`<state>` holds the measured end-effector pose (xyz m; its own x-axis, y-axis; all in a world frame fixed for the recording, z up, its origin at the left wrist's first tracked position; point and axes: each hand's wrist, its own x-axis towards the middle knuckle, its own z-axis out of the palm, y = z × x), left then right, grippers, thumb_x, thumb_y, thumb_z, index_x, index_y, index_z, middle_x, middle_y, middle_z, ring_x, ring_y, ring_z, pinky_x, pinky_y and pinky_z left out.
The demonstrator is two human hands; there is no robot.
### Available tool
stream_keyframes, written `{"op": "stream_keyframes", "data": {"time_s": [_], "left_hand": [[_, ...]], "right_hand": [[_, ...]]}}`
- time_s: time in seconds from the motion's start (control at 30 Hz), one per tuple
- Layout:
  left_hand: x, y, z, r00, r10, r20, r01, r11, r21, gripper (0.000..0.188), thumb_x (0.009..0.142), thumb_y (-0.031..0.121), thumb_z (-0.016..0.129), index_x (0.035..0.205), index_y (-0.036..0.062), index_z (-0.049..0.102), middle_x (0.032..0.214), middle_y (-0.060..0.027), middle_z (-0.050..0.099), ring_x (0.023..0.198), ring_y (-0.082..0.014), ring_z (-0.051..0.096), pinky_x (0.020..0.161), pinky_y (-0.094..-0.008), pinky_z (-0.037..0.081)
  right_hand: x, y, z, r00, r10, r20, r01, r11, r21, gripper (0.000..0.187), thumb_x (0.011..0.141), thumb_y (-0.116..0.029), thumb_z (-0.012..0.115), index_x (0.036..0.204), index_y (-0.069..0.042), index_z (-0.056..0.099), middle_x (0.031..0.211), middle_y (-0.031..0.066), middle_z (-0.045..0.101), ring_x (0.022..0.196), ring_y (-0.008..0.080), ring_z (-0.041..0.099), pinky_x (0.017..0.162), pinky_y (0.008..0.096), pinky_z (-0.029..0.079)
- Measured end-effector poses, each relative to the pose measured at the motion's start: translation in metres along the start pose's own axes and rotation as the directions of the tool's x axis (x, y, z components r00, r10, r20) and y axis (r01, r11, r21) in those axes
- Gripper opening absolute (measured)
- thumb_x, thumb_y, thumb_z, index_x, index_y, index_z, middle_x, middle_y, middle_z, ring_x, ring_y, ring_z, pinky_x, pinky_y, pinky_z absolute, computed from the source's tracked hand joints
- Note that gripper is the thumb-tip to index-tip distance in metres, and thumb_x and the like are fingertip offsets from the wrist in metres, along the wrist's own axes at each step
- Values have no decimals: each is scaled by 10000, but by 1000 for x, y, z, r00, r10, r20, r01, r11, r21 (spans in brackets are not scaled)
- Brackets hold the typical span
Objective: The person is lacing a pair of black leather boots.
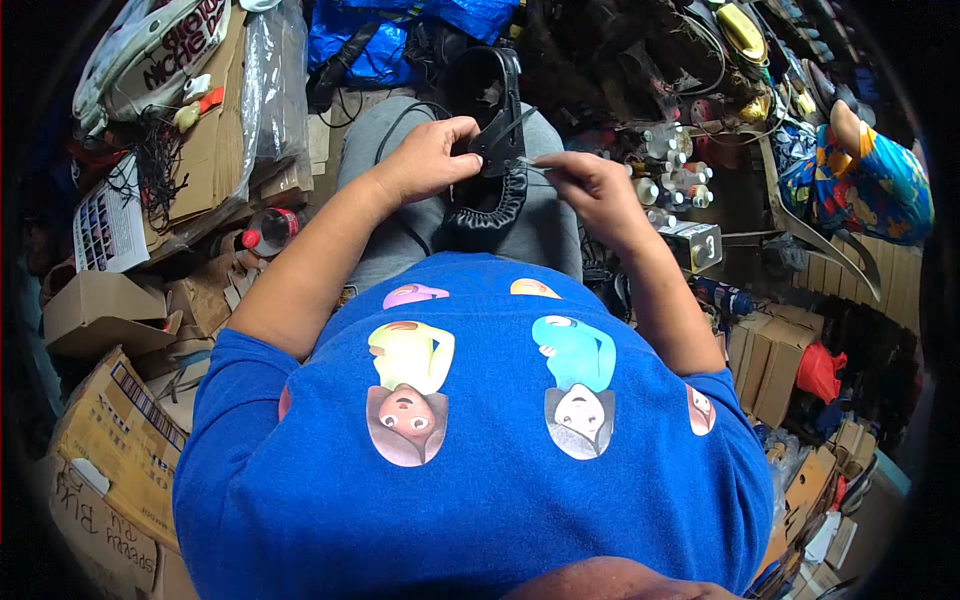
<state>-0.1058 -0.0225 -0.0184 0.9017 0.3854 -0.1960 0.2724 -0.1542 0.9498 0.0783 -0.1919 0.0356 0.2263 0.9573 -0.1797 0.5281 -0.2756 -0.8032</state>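
A black shoe (508,150) lies on my lap between the thighs, its gathered, ruffled heel end towards me. The wide opening shows a dark inside. My left hand (432,160) is closed on the shoe's left edge, thumb and fingers curled at the rim. At the right edge, my right hand (603,195) pinches a thin greyish strand (535,164) close to the shoe's side; its exact kind is too small to tell. A dark cord (390,130) loops from the shoe over my left thigh.
Cardboard (215,130) and a plastic sleeve stand at the left, with a red-capped bottle (270,232) near them. Several small bottles (665,170) cluster at the right. A blue tarp bag (385,45) sits ahead. Someone's knee in colourful cloth (865,185) shows at far right.
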Motion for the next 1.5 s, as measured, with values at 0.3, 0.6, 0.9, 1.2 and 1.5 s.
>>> {"op": "stream_keyframes", "data": {"time_s": [0.3, 0.6, 0.9, 1.2, 1.5], "left_hand": [[2, -1, 1, 999, -51, -15, 51, 999, -2, 108, 821, 106, 598, 860, 10, 568, 774, -1, 566, 764, -66, 487, 698, -261, 409], [-3, -2, 0, 996, 84, 17, -75, 949, -307, 239, 758, 43, 557, 976, -6, 642, 878, -42, 661, 811, -105, 598, 759, -257, 486], [-2, -3, -2, 965, 250, 84, -244, 967, -66, 381, 728, -12, 538, 1088, 12, 660, 1149, -97, 609, 1115, -202, 553, 978, -312, 425], [1, -2, 7, 960, 281, -7, -280, 957, 71, 333, 717, -7, 600, 1025, 66, 701, 1069, -70, 629, 1033, -193, 584, 924, -297, 455], [-1, 8, 21, 953, 234, -191, -190, 956, 224, 170, 694, 43, 666, 856, 90, 685, 891, -49, 658, 884, -250, 602, 785, -370, 472]], "right_hand": [[11, -6, 10, 995, -84, 45, 94, 949, -303, 269, 801, -81, 615, 1053, -116, 703, 903, 168, 674, 856, 318, 660, 763, 384, 517], [13, -15, 9, 998, -54, 14, 54, 899, -434, 250, 784, -101, 608, 1013, -108, 709, 904, 176, 671, 877, 332, 655, 790, 416, 516], [16, -10, 16, 993, 116, 15, -109, 960, -258, 180, 801, -178, 674, 939, -63, 687, 776, 183, 657, 753, 346, 654, 688, 417, 505], [23, 13, 25, 998, -37, -52, 32, 994, -101, 182, 757, -110, 739, 888, -33, 640, 761, 129, 615, 745, 254, 625, 665, 349, 483], [18, -10, 25, 999, -16, -51, 16, 1000, -3, 832, 637, -206, 858, 1365, -213, 454, 1003, 107, 597, 766, 188, 615, 694, 340, 511]]}}
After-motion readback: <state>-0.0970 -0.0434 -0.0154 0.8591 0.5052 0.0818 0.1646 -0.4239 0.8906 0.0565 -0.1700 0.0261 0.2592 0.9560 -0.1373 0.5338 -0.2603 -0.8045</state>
